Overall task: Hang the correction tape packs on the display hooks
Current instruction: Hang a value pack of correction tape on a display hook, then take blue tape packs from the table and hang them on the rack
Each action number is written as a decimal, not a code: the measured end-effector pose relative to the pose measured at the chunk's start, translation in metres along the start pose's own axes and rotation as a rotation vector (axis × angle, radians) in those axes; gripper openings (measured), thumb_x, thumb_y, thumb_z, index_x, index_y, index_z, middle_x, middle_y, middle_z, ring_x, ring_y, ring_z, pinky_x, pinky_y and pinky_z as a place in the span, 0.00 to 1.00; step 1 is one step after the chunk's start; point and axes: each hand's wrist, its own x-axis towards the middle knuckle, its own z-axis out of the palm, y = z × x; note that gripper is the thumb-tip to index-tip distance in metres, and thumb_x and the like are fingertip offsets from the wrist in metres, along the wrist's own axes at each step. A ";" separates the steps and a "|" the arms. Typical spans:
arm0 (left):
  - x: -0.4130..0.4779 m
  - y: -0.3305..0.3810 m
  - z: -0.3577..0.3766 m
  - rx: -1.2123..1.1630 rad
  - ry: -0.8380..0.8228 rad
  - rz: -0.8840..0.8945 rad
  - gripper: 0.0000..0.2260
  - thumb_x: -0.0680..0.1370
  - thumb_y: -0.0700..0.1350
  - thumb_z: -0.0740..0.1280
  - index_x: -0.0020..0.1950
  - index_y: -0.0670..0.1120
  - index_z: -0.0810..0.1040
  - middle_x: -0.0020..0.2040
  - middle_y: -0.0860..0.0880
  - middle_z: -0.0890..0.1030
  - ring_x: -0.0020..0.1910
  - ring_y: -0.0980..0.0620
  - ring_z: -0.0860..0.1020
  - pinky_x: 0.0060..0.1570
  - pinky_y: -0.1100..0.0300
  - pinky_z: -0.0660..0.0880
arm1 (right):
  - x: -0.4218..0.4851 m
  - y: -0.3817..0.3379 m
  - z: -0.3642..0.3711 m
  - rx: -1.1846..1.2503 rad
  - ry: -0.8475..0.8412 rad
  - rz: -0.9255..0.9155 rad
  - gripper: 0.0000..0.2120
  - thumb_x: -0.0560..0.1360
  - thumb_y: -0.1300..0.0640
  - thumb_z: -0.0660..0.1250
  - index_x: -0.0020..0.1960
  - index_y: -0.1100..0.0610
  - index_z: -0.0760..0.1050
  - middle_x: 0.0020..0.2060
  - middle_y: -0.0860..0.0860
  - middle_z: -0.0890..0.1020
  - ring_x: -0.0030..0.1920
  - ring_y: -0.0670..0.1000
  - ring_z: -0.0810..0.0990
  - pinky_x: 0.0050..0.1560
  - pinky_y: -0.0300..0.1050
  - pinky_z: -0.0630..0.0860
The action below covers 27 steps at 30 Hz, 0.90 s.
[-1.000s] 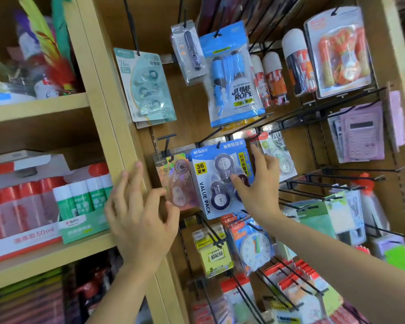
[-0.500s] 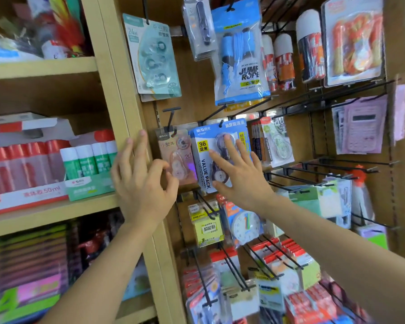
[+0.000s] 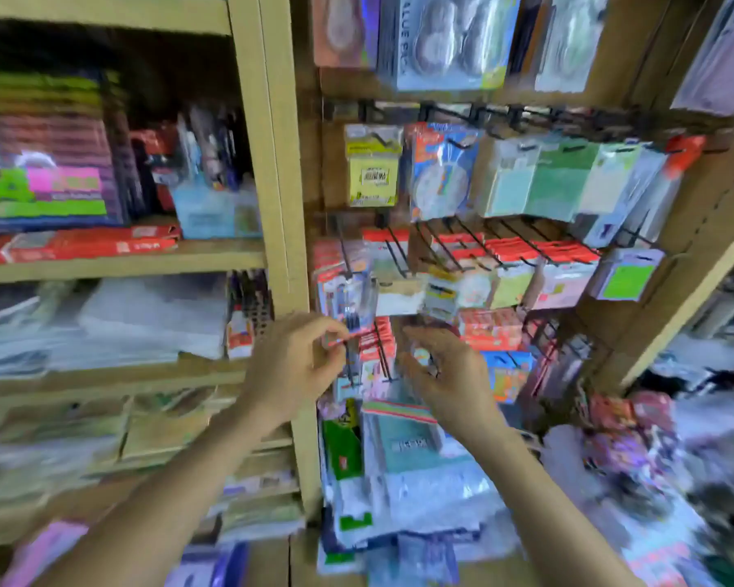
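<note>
At 12 o'clock, top edge: correction tape packs [image 3: 441,40], blue value pack among them, seemingly hung already. At 6 o'clock: left hand [image 3: 295,366], thumb and forefinger drawn together by a red-edged pack [image 3: 340,338]; pinching or merely near, cannot tell through blur. Just beside, toward 5 o'clock: right hand [image 3: 448,374], fingers curled, grasp likewise unreadable. Low reach probably for fetching further stock. Behind: black wire hooks [image 3: 437,247] beside tan wooden upright [image 3: 272,163]; at 9 o'clock, crowded stationery shelves [image 3: 119,264].
</note>
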 end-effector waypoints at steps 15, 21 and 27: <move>-0.430 -0.073 0.134 -0.328 -0.757 -1.204 0.18 0.66 0.64 0.66 0.47 0.54 0.79 0.41 0.49 0.85 0.47 0.46 0.84 0.53 0.47 0.79 | -0.291 0.212 0.100 -0.156 -0.744 0.912 0.21 0.64 0.50 0.68 0.56 0.54 0.83 0.49 0.54 0.86 0.46 0.52 0.83 0.54 0.52 0.79; -0.435 -0.025 0.124 -0.285 -0.952 -1.227 0.04 0.76 0.47 0.69 0.43 0.57 0.81 0.45 0.56 0.85 0.48 0.56 0.82 0.52 0.58 0.75 | -0.335 0.196 0.090 -0.176 -0.849 1.011 0.09 0.73 0.61 0.70 0.51 0.63 0.83 0.46 0.60 0.86 0.49 0.57 0.83 0.43 0.45 0.72; -0.444 -0.019 0.170 -0.320 -1.070 -1.220 0.06 0.78 0.50 0.70 0.43 0.61 0.81 0.47 0.60 0.84 0.49 0.61 0.81 0.50 0.60 0.76 | -0.353 0.206 0.086 -0.108 -0.724 1.131 0.12 0.72 0.56 0.72 0.55 0.56 0.83 0.46 0.54 0.86 0.48 0.54 0.82 0.52 0.47 0.78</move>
